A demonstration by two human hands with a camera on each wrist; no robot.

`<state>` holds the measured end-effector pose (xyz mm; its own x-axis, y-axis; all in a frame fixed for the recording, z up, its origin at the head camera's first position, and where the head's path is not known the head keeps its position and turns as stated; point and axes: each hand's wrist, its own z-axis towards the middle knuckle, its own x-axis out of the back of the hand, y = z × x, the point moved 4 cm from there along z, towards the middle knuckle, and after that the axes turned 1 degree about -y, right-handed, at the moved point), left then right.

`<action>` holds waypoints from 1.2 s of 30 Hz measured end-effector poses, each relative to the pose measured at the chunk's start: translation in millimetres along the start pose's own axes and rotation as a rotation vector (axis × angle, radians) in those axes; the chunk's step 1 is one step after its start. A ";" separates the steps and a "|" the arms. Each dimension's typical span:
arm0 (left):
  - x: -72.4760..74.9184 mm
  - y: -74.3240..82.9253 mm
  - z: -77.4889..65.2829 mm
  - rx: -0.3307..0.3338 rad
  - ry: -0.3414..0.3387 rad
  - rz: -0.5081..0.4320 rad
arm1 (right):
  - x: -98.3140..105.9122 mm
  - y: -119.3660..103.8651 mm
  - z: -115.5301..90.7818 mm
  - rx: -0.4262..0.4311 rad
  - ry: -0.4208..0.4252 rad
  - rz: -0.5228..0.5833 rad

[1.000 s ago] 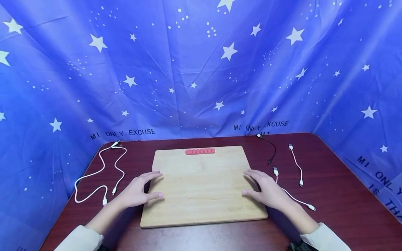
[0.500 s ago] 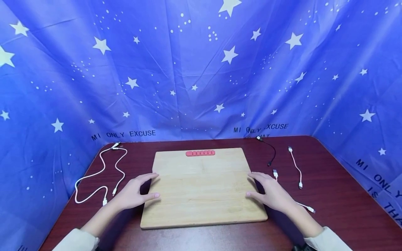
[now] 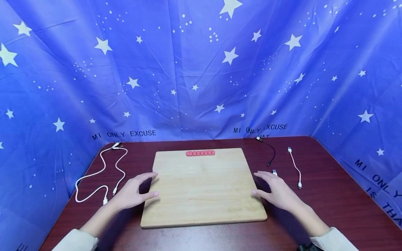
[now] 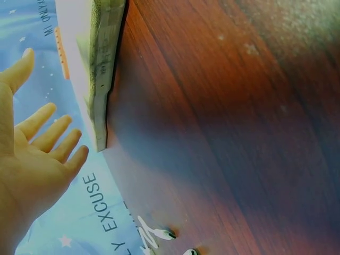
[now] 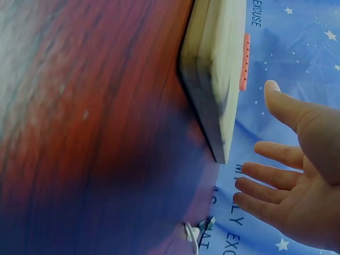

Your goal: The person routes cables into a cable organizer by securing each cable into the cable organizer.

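Note:
A wooden board (image 3: 204, 188) lies flat on the dark red table, with a red ridged strip (image 3: 200, 153) along its far edge. My left hand (image 3: 135, 191) hovers over the board's left edge, holding nothing; in the left wrist view its fingers (image 4: 61, 143) are spread and fairly straight. At the right edge is my right hand (image 3: 277, 190), also holding nothing, its thumb and fingertips close to the rim. The right wrist view shows that palm (image 5: 297, 207) facing the board, fingers extended. A white cable's USB plug (image 3: 274, 172) peeks out behind the right hand, which hides the rest.
Left of the board, long white cables (image 3: 76, 184) lie in loose curves. Toward the back right are a short black cable (image 3: 274, 151) and a short white cable (image 3: 295, 164). A blue star-patterned curtain (image 3: 201, 69) surrounds the table's back and sides.
My right hand has moved outward to the right, from over the board to its edge, now covering most of one white cable. My left hand has drifted slightly left.

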<state>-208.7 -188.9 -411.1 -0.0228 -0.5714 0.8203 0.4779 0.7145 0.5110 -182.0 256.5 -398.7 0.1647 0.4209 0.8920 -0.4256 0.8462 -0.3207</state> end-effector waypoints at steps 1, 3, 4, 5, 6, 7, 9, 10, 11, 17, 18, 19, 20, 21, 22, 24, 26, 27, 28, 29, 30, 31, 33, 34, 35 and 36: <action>0.2 0.5 0.0 0.005 -0.001 -0.001 | 1.1 1.4 -0.7 -0.001 0.003 -0.003; 0.2 1.1 0.2 0.011 -0.008 -0.007 | 3.5 4.1 -1.9 -0.004 0.009 -0.009; 0.1 1.8 0.4 0.014 -0.011 -0.011 | 4.7 5.4 -2.4 -0.008 0.012 -0.009; 0.2 2.6 0.7 0.018 -0.012 -0.017 | 6.1 6.8 -2.9 -0.011 0.013 -0.006; 0.3 3.4 0.9 0.017 -0.009 -0.019 | 6.7 8.3 -3.5 -0.013 0.015 -0.007; 0.3 4.2 1.4 0.015 -0.009 -0.021 | 7.8 9.5 -3.9 -0.013 0.018 -0.005; -0.1 5.3 2.5 0.011 -0.010 -0.029 | 9.2 12.4 -4.8 -0.008 0.022 -0.009; -0.2 6.3 3.0 0.009 -0.010 -0.034 | 9.9 13.5 -5.2 -0.005 0.025 -0.015; -0.4 7.1 3.6 0.006 -0.010 -0.035 | 10.5 14.8 -5.8 -0.003 0.025 -0.015; -4.3 10.5 7.5 -0.020 -0.006 -0.041 | 13.7 22.6 -9.6 -0.043 0.021 -0.016; -5.2 11.0 8.3 -0.022 -0.005 -0.044 | 14.2 24.2 -10.0 -0.046 0.024 -0.019; -6.1 11.5 9.2 -0.019 -0.006 -0.044 | 14.7 25.5 -10.3 -0.044 0.030 -0.027; -7.0 11.8 10.0 -0.013 -0.008 -0.045 | 15.1 27.0 -10.6 -0.037 0.036 -0.033; -8.0 12.4 10.9 -0.008 -0.011 -0.044 | 15.5 28.3 -10.8 -0.030 0.044 -0.042; -9.0 12.9 11.8 0.001 -0.016 -0.049 | 15.9 29.5 -10.9 -0.024 0.049 -0.047; -10.6 14.1 13.2 0.021 -0.024 -0.056 | 16.1 32.5 -11.0 -0.022 0.053 -0.054; -12.2 15.8 14.7 0.039 -0.034 -0.067 | 16.0 35.3 -10.9 -0.029 0.052 -0.058; -12.8 17.5 15.4 0.039 -0.040 -0.078 | 15.9 36.7 -10.9 -0.035 0.050 -0.057; -13.6 18.7 16.0 0.044 -0.046 -0.090 | 15.7 38.3 -10.8 -0.043 0.044 -0.053; -14.7 19.9 16.8 0.049 -0.052 -0.104 | 15.6 39.8 -10.7 -0.053 0.038 -0.048; -15.9 21.5 17.7 0.049 -0.058 -0.117 | 15.5 41.1 -10.6 -0.059 0.031 -0.043; -17.1 23.1 18.6 0.049 -0.064 -0.128 | 15.4 42.5 -10.5 -0.066 0.024 -0.039; -19.4 26.1 20.6 0.047 -0.074 -0.146 | 15.5 45.2 -10.2 -0.084 0.011 -0.029; -21.0 27.3 21.6 0.050 -0.079 -0.152 | 15.7 46.5 -9.9 -0.092 0.006 -0.025; -22.2 29.0 22.7 0.050 -0.083 -0.154 | 15.8 47.8 -9.7 -0.101 0.001 -0.020; -23.5 30.6 23.7 0.046 -0.087 -0.153 | 16.0 48.9 -9.6 -0.110 -0.004 -0.012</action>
<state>-214.4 -144.0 -408.6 -0.1692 -0.6391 0.7503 0.4222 0.6409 0.6411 -191.6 307.7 -403.2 0.1655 0.4093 0.8973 -0.3230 0.8821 -0.3428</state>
